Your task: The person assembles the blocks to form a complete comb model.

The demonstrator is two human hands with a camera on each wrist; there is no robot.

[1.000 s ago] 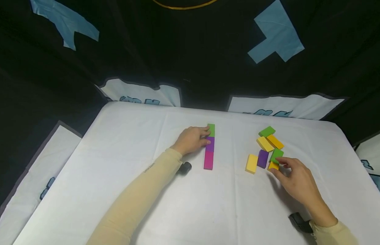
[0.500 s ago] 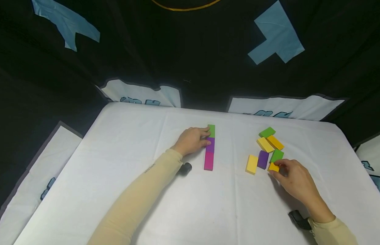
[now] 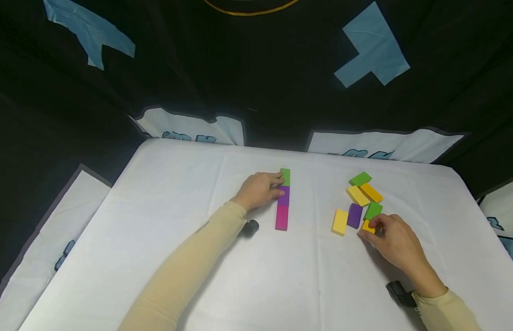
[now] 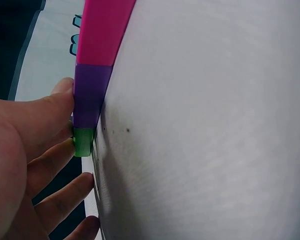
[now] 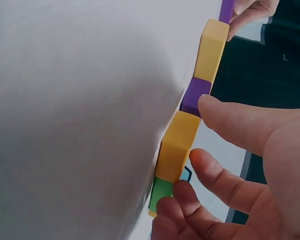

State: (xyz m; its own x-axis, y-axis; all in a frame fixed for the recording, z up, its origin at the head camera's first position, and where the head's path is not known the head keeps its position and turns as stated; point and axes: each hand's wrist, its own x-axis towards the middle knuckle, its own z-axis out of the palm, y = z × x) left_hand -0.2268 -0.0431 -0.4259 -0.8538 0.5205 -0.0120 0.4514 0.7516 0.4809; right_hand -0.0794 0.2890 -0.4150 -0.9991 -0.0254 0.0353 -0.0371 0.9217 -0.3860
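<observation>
In the head view a straight row lies mid-table: a green block (image 3: 286, 176), a purple block (image 3: 283, 196) and a pink block (image 3: 282, 218). My left hand (image 3: 258, 189) touches the row's left side, its thumb by the purple block and extended fingers by the green one, as the left wrist view also shows. At the right, my right hand (image 3: 395, 239) holds thumb and index finger apart around an orange-yellow block (image 3: 368, 226), partly hidden by the index finger. In the right wrist view the fingertips are right beside this block (image 5: 177, 145); firm contact cannot be told.
Near the right hand lie another green block (image 3: 373, 211), a dark purple block (image 3: 355, 215) and a pale yellow block (image 3: 339, 222). Farther back are a yellow block (image 3: 357, 195), an orange block (image 3: 371, 192) and a green block (image 3: 360, 179). White cloth covers the table (image 3: 178, 184).
My right hand has shifted slightly toward the near side and left, from over the near green block to around the orange-yellow one. The left hand and its row stay put.
</observation>
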